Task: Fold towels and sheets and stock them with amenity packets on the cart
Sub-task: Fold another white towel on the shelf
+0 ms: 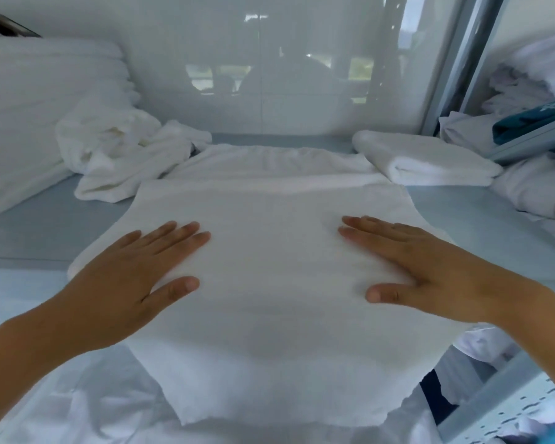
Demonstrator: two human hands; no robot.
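Towel [269, 251]: spread on grey table [45, 232], near edge hanging over
Left hand [125, 283]: flat, fingers straight, pressing towel to smooth it
Right hand [430, 270]: same, mirrored
Folded towel [430, 161]: far right, probably finished stock

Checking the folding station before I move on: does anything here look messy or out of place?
Mostly tidy. Both hands, left hand and right hand, lie flat on the towel. The one odd spot is the crumpled pile of towels at back left, unfolded, unlike the folded towel at back right.
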